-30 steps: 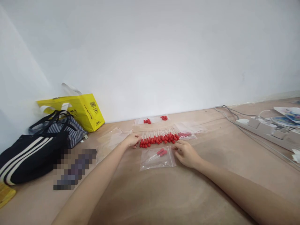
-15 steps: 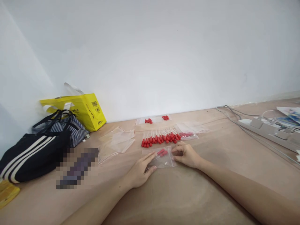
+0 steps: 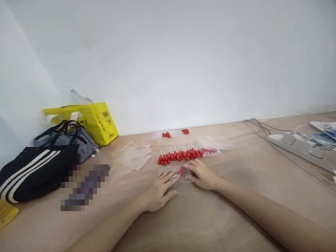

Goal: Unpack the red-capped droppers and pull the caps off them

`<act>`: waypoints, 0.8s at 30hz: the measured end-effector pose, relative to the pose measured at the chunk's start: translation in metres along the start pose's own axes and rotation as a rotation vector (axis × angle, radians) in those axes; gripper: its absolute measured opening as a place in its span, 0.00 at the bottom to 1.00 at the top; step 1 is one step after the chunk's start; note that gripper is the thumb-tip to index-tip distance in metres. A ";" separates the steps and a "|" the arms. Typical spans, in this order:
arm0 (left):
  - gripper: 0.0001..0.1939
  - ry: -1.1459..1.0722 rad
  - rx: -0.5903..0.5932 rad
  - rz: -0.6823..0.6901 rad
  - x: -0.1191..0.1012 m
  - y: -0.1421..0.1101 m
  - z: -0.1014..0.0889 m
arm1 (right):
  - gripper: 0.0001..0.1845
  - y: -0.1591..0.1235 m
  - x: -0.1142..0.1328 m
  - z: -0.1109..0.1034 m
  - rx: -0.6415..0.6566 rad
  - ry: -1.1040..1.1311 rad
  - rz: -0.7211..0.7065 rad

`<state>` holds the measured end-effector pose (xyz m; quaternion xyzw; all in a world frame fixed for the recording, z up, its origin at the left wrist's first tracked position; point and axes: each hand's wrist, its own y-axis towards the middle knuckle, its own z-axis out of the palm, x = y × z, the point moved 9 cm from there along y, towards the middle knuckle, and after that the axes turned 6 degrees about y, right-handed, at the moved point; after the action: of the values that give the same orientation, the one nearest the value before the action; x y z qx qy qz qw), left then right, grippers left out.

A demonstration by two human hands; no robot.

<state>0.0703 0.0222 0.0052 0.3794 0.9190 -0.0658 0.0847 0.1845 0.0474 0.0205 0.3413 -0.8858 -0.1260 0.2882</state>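
A clear zip bag (image 3: 184, 179) with small red pieces (image 3: 181, 170) inside lies on the table in front of me. My left hand (image 3: 160, 191) rests flat on the bag's left part, fingers spread. At the bag's right end, my right hand (image 3: 204, 176) has its fingers closed on the edge; the fingertips are partly hidden. Just beyond the bag is a row of thin pale sticks with red, bulb-like tips (image 3: 181, 155). To the right of that row sits another clear bag (image 3: 213, 153) with red pieces in it.
Two small clusters of red pieces (image 3: 166, 134) lie near the wall. Several flat clear bags (image 3: 131, 159) are spread on the left. Farther left stand a black bag (image 3: 39, 171) and a yellow bag (image 3: 106, 122). A power strip (image 3: 299, 145) with cables occupies the right.
My right hand has moved slightly left with the bag's right end, which is now bunched and lifted. My left hand lies flatter, its fingers more spread over the bag.
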 end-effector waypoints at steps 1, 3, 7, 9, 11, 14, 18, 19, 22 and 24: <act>0.26 -0.001 0.002 -0.001 0.000 0.000 0.000 | 0.12 0.001 -0.001 0.001 0.008 0.005 0.010; 0.26 -0.005 -0.001 0.005 0.000 0.000 0.000 | 0.09 0.002 -0.003 0.000 0.011 0.022 0.032; 0.25 -0.010 0.009 0.017 -0.001 0.000 0.000 | 0.09 0.002 -0.008 -0.002 -0.019 0.088 0.089; 0.26 -0.006 0.021 0.013 -0.001 0.000 0.001 | 0.10 0.001 -0.011 -0.001 -0.017 0.135 0.108; 0.28 -0.012 0.024 0.008 -0.001 0.000 0.001 | 0.13 0.001 -0.010 0.001 -0.012 0.166 0.098; 0.30 -0.021 0.004 0.009 -0.001 -0.001 0.000 | 0.14 0.001 -0.003 0.002 0.001 0.159 0.034; 0.30 -0.013 0.004 0.004 0.001 0.000 0.001 | 0.06 -0.001 0.000 -0.003 0.039 0.061 0.025; 0.30 -0.010 0.010 0.001 0.002 0.000 0.001 | 0.06 -0.002 0.000 -0.006 0.036 0.040 0.031; 0.30 -0.003 0.010 0.000 0.003 0.000 0.002 | 0.03 -0.006 0.000 -0.016 0.053 0.110 0.021; 0.29 -0.005 -0.004 0.006 0.003 0.000 0.001 | 0.03 -0.009 -0.002 -0.019 0.099 0.240 0.012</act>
<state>0.0681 0.0244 0.0030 0.3819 0.9177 -0.0647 0.0879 0.2020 0.0418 0.0309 0.3624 -0.8521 -0.0385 0.3756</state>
